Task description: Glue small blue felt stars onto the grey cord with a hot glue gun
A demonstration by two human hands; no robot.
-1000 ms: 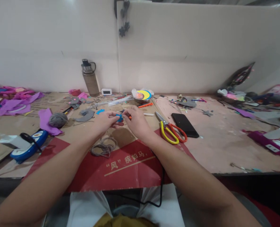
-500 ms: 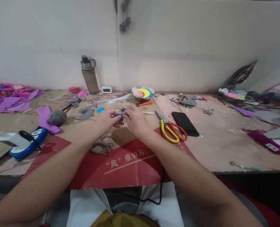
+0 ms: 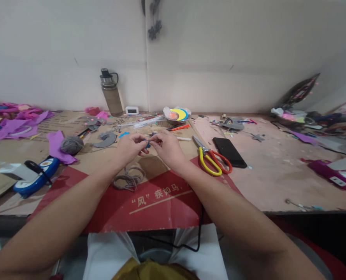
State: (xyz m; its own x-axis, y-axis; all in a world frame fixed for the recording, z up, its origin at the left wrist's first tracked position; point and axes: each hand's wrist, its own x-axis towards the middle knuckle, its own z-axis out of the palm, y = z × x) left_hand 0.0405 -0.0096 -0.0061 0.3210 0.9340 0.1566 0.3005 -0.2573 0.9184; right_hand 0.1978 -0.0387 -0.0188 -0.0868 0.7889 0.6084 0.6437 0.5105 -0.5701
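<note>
Pinching small blue piece (image 3: 147,144) between fingertips of both hands, above brown cardboard sheet (image 3: 102,157) at table middle. Left hand (image 3: 129,148) closed narrow on piece's left side; right hand (image 3: 168,148) closed on its right, fingertips nearly meeting. Piece mostly hidden by fingers, shape unclear. Grey cord coil (image 3: 128,180) lies just below left hand. Yellow-and-red scissors (image 3: 210,160) rest right of right hand, black phone (image 3: 229,152) beside them. Grey yarn ball (image 3: 71,145) sits well left.
</note>
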